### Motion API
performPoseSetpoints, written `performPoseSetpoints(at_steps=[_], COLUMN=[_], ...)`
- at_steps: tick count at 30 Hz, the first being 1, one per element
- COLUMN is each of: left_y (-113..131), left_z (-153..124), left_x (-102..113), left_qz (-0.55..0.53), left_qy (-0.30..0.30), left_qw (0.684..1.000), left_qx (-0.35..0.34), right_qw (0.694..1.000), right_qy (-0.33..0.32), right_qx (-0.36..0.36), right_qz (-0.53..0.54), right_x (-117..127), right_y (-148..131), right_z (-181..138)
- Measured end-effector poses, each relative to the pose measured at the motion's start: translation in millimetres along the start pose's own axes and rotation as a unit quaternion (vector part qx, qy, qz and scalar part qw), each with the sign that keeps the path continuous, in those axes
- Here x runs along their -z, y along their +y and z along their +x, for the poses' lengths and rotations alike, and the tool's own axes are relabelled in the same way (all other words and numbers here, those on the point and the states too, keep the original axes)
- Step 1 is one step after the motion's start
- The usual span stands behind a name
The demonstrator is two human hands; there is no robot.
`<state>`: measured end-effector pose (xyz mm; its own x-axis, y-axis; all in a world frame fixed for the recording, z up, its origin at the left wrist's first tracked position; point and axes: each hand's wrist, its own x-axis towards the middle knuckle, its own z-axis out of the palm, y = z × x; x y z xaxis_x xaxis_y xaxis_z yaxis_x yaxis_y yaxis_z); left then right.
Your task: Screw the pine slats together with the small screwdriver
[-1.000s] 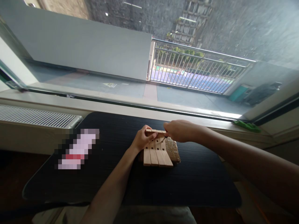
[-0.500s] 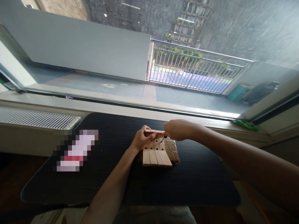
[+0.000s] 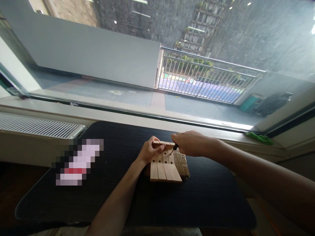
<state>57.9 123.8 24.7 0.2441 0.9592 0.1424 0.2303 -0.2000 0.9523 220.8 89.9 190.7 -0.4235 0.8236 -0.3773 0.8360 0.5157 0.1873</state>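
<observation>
A light wooden slatted piece (image 3: 165, 171) with two rows of dark holes lies on a brown, rough-textured block (image 3: 182, 164). Its slats fan out slightly toward me. My left hand (image 3: 150, 151) grips its left far side, thumb on top and the other fingers partly hidden behind the edge. In my right hand (image 3: 188, 143) is a screwdriver (image 3: 175, 147) with a dark handle. The shaft slants down to the left, and its tip meets a hole in the rightmost slat. Most of the handle is covered by my closed fingers.
The black table (image 3: 118, 157) has rounded corners. A blurred-out pinkish item (image 3: 82, 160) lies at its left. Behind it run a windowsill (image 3: 137, 119) and a large window. A white radiator (image 3: 41, 126) stands left; a green cloth (image 3: 259, 138) lies on the sill at right.
The view has tilted up slightly, so everything sits lower. My right hand has turned a little, showing more of the screwdriver. My left hand keeps its hold on the wooden piece.
</observation>
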Motion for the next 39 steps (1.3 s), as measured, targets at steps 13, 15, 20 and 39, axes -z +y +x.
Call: performPoseSetpoints(at_steps=[13,15,20,39], left_y=[1.0,1.7,3.9,4.0], left_z=[0.5,0.4,-0.3,0.0], left_x=[1.1,1.1,1.1,0.9], left_qz=[0.01,0.009,0.008,0.017], left_qy=[0.0,0.001,0.0,0.009], left_qw=[1.0,1.0,1.0,1.0], left_qx=[0.002,0.004,0.01,0.001], right_qw=[0.998,0.998,0.998,0.996], right_qy=[0.026,0.026,0.002,-0.081], right_qx=[0.04,0.034,0.005,-0.009], right_qz=[0.042,0.049,0.055,0.026], right_x=[-11.5,-10.5,-4.5,3.3], right_y=[4.0,2.3,-0.5,1.1], right_z=[1.9,1.3,0.8,11.5])
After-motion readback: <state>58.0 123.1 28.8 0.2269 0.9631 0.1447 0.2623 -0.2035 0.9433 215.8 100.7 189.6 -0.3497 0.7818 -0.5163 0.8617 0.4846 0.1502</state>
